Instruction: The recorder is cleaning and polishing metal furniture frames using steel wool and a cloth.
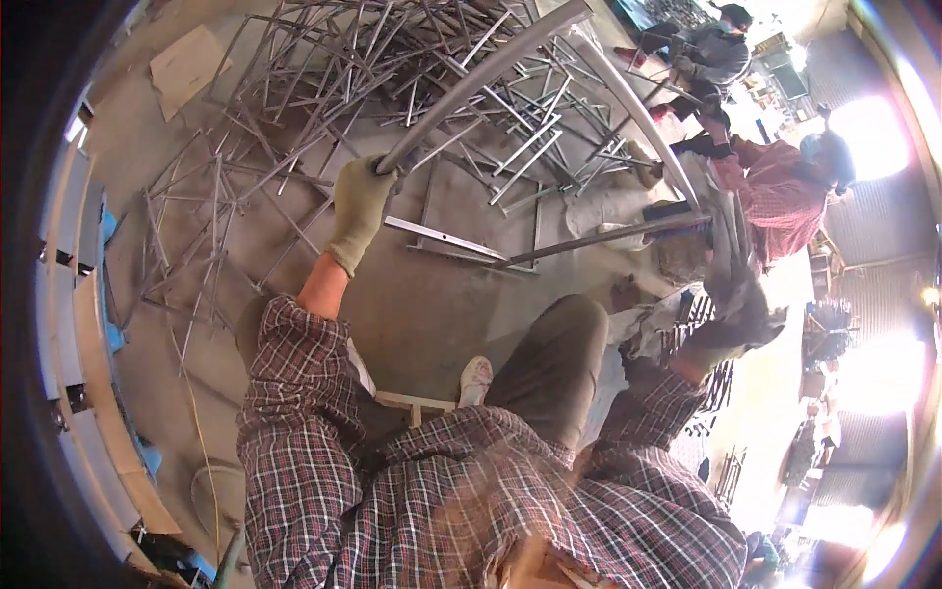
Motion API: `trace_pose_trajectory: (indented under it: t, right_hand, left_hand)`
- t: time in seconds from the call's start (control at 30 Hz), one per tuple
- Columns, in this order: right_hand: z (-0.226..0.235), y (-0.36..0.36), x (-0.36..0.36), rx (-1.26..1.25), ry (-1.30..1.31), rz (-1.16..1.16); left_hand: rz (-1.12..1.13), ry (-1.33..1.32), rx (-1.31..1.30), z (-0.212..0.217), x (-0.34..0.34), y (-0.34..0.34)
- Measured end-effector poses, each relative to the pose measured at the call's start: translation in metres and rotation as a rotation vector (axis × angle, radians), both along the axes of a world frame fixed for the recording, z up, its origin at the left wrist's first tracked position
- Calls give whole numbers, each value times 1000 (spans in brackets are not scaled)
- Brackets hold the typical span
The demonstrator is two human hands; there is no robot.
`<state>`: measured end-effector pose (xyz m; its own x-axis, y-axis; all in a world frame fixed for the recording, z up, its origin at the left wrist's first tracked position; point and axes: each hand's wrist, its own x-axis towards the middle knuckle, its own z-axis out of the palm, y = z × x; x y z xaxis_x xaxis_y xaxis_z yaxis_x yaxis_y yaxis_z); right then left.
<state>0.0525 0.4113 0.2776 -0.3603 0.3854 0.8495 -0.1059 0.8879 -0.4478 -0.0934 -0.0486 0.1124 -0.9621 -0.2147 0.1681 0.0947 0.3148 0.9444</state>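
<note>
My left hand (361,201), in a pale work glove, grips one end of a long curved grey metal bar (510,54) that arches up and over to the right. My right hand (731,294), in a dark worn glove, is raised at the right, holding the other end of the bar near a straight metal rod (599,239). My plaid sleeves and one bent knee fill the lower middle. A white shoe (476,378) rests on the concrete floor.
A big tangled pile of thin metal frames (392,108) covers the floor ahead. A flat steel strip (446,239) lies near it. Two other people (785,187) work at the upper right. A cardboard piece (186,64) lies upper left. Curved panels (74,324) line the left.
</note>
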Motion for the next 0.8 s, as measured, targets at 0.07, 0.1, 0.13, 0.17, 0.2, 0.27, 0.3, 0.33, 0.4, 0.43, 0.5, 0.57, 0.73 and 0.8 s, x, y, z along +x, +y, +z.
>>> trace_pose_trajectory:
  t: [0.07, 0.1, 0.13, 0.17, 0.2, 0.27, 0.3, 0.33, 0.4, 0.43, 0.5, 0.57, 0.73, 0.8]
  right_hand:
    - [-20, 6, 14, -331, -76, 103]
    - [-37, 21, 21, -321, -65, 97]
    - [-59, 40, 26, -398, -105, 67]
    - [-69, 48, 32, -478, -137, 36]
    - [-68, 47, 31, -477, -118, 43]
    - [-67, 46, 37, -449, -120, 118]
    - [-69, 46, 41, -428, -124, 148]
    - [-71, 47, 39, -406, -132, 175]
    - [-74, 42, 35, -381, -169, 233]
    - [-75, 40, 34, -371, -193, 259]
    - [-60, 26, 30, -347, -215, 303]
    - [-47, -14, 22, -867, -216, 497]
    - [-71, -82, -55, -707, -436, 654]
    - [-72, -98, -76, -743, -345, 849]
  left_hand:
    - [-35, 125, 91, 0, -10, 2]
    - [-43, 136, 101, 8, -13, 6]
    - [-23, 113, 89, 19, -6, 7]
    - [-7, 97, 74, 28, 1, 5]
    - [-6, 118, 74, 28, 2, 0]
    - [60, 81, 27, 13, 5, -10]
    - [56, 99, 39, 11, 4, -11]
    - [56, 84, 93, 7, 4, -13]
    - [58, 62, 141, 3, 9, -26]
    - [60, 100, 102, -1, 10, -34]
    - [91, 237, 133, 19, 10, -25]
    - [6, 202, 250, 48, 12, -6]
    - [-56, 150, 606, 9, 7, -13]
    - [-144, 138, 678, 19, 17, -10]
